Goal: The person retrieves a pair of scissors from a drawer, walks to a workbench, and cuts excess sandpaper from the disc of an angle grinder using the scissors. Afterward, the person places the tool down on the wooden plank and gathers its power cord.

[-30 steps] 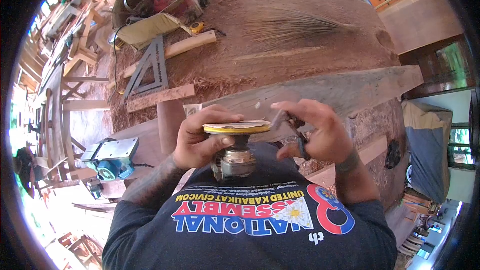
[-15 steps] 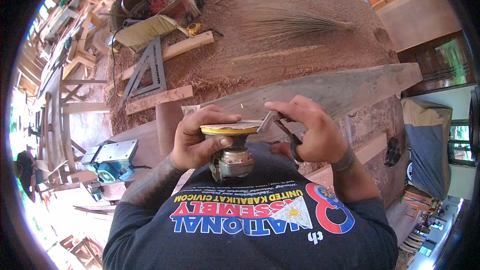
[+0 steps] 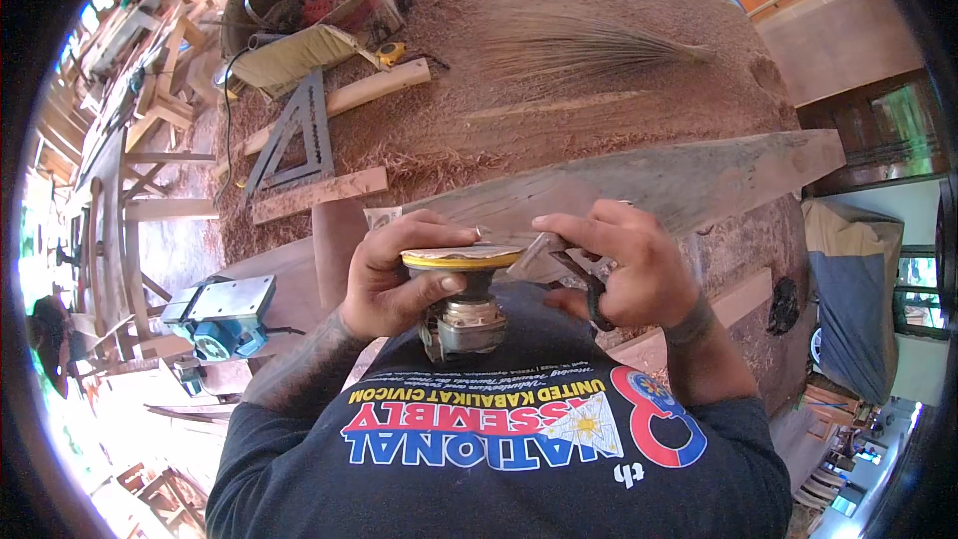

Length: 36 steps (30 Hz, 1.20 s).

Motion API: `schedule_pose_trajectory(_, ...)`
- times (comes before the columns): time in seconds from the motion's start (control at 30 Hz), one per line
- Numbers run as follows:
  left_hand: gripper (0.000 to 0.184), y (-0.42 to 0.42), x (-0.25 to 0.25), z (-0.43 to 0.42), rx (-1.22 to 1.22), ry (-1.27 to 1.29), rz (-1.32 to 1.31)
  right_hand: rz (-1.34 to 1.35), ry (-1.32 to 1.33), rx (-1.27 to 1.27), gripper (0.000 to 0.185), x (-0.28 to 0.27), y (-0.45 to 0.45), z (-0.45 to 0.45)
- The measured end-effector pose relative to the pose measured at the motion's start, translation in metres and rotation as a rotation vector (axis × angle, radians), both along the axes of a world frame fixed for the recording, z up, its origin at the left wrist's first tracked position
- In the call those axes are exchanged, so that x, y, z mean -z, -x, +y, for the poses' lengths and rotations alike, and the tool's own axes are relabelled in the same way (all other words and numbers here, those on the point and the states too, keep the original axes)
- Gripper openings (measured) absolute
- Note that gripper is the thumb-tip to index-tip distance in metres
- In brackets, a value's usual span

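Evidently, the round yellow-edged sanding pad, held before the black printed shirt, has pale, uneven-rimmed paper. Left hand: pinched on it, thumb beneath. Right hand: curled around black-handled scissors, blades at the rim. Beyond: long grey plank, apart.

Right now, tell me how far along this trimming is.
Paper already lies on the pad. The left hand holds the sander; the right hand holds scissors at the paper's edge, so cutting looks under way. Remaining, likely: finishing that edge; how much is unclear.
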<state>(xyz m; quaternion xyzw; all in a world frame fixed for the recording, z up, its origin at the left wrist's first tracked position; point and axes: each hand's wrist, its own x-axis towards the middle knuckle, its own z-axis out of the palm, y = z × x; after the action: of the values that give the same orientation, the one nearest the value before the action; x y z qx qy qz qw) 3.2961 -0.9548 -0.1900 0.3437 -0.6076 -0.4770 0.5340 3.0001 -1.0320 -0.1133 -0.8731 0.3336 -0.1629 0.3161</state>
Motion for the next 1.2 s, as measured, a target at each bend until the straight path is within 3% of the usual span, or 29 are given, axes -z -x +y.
schedule_pose_trajectory(0.23, 0.041, 0.002, 0.01, 0.0, 0.022, -0.019, 0.054, 0.045, 0.078, 0.011, 0.07, 0.013, 0.008, 0.001)
schedule_pose_trajectory(0.53, 0.04, 0.0, -0.002, -0.003, 0.029, -0.003, -0.037, 0.08, -0.043, -0.027, 0.085, -0.007, 0.006, -0.005)
schedule_pose_trajectory(0.83, 0.039, 0.002, -0.01, -0.004, 0.009, 0.053, -0.111, 0.015, -0.089, -0.04, 0.085, -0.007, 0.002, -0.002)
schedule_pose_trajectory(1.2, 0.04, 0.006, -0.012, 0.002, -0.063, 0.073, -0.147, 0.063, 0.211, -0.059, 0.073, -0.006, 0.008, -0.002)
